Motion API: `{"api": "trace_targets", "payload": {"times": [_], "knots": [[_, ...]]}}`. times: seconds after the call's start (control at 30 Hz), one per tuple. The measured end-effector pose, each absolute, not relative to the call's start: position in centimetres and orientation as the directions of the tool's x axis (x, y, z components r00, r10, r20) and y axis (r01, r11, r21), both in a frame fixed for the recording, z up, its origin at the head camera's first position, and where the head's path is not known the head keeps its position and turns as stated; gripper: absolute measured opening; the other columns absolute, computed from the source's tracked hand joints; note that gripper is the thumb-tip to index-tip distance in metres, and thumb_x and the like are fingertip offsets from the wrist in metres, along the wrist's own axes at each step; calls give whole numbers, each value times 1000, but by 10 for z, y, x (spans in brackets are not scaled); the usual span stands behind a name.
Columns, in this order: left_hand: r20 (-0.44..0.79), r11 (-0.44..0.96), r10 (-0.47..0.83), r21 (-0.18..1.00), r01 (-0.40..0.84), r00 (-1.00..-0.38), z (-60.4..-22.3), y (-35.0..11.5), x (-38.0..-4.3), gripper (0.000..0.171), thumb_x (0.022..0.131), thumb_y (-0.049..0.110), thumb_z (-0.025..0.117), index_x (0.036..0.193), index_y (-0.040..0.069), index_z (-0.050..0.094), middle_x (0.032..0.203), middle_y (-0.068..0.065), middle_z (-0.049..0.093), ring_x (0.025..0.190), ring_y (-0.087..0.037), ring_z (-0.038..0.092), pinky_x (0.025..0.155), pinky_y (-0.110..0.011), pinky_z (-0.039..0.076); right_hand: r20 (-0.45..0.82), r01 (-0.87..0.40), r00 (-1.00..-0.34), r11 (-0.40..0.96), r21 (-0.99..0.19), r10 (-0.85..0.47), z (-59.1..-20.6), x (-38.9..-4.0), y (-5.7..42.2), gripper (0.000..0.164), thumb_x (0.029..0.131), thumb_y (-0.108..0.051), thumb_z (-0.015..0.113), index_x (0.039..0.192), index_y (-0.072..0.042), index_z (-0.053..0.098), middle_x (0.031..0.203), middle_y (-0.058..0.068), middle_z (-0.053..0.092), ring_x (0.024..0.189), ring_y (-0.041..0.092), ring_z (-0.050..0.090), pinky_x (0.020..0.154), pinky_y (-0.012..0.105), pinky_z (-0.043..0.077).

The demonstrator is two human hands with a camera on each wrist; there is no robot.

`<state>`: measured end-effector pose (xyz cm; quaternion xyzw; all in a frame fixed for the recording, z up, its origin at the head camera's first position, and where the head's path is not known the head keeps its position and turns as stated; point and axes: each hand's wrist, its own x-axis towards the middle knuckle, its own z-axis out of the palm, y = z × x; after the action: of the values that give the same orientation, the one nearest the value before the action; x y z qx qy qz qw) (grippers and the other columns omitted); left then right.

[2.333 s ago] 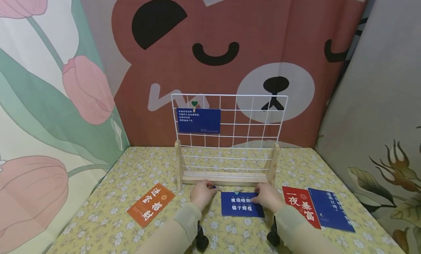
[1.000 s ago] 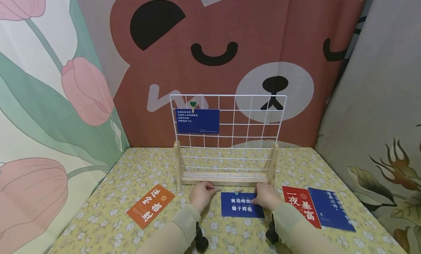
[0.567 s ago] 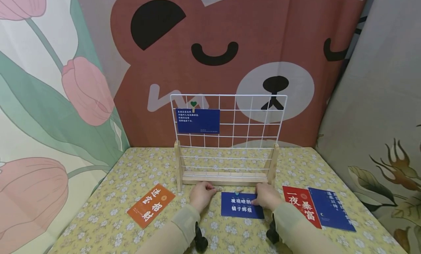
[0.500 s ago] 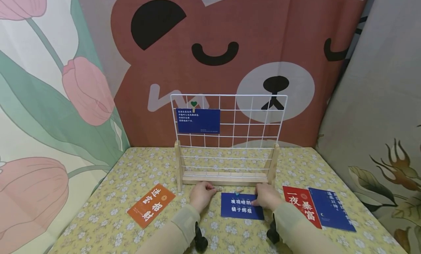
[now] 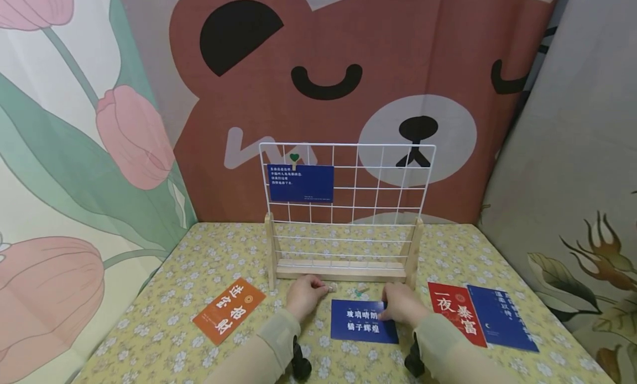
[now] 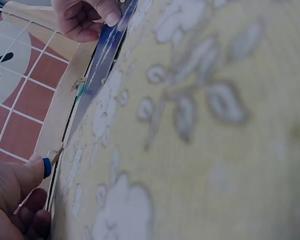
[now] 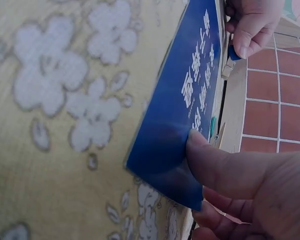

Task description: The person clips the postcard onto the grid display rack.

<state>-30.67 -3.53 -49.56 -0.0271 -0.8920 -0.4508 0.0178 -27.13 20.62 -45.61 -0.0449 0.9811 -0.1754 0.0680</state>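
My left hand [image 5: 304,296] pinches a small wooden clothespin [image 6: 55,159] with a blue top between thumb and finger, low in front of the rack. My right hand [image 5: 402,302] grips the right edge of a blue card [image 5: 360,330] with white lettering, thumb on its face in the right wrist view. Behind that card's far edge lies another clothespin [image 5: 360,292] with a teal top. A white wire grid rack [image 5: 365,206] in a wooden base stands behind both hands. On its upper left hangs a blue card [image 5: 301,188], under a green heart clothespin [image 5: 294,159].
An orange card [image 5: 229,311] lies at the left of the flowered tablecloth [image 5: 298,367]. To the right lie a red card [image 5: 458,312] and another blue card [image 5: 502,317], their edges meeting. A bear-print cloth [image 5: 249,113] hangs behind the table.
My right hand has drawn the blue card toward me and slightly left, exposing more of the teal-topped clothespin behind it. The left hand stays nearly in place with its clothespin.
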Motion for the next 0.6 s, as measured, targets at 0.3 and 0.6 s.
{"api": "trace_targets", "payload": {"times": [0.3, 0.6], "knots": [[50, 546, 106, 832, 100, -993, -493, -43, -309, 7, 90, 17, 68, 85, 13, 66, 83, 2, 61, 76, -15, 55, 67, -34, 46, -78, -74, -989, 887, -455, -123, -463, -267, 212, 36, 67, -18, 88, 85, -5, 60, 83, 5, 54, 75, 20, 50, 69, 40, 46], [60, 523, 132, 844, 121, -989, -490, -50, -312, 8, 92, 15, 66, 97, 9, 65, 88, 0, 62, 78, -15, 57, 69, -33, 47, -105, -32, -986, 760, -649, -131, -460, -265, 222, 24, 79, -9, 79, 94, -5, 61, 92, 6, 62, 84, 21, 59, 73, 42, 49]]}}
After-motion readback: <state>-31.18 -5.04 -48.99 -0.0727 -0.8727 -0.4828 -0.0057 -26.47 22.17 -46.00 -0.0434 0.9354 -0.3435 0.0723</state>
